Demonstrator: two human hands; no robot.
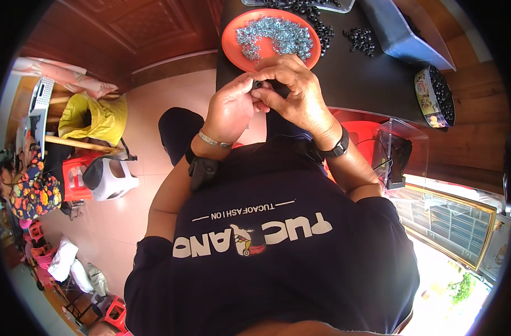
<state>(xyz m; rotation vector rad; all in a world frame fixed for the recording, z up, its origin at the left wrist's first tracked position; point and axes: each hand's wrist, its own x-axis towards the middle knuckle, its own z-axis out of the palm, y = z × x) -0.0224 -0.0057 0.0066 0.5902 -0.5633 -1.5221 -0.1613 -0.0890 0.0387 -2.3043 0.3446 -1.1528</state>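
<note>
My left hand [230,109] and my right hand [295,92] meet at the near edge of a black table [367,78]. Together they pinch one small black part [258,84] between their fingertips. Just beyond the hands sits an orange plate [233,45] heaped with several small silver screws [278,36]. Loose black parts [361,39] lie scattered on the table to the right of the plate. Each wrist wears a black band, and the left one also has a silver bracelet.
A round tin [435,95] filled with black parts stands at the table's right edge. A grey-blue box [401,33] is at the back right, a clear tray [323,5] at the back. On the floor to the left are red stools [73,179], a white helmet [110,176] and yellow cloth [93,117].
</note>
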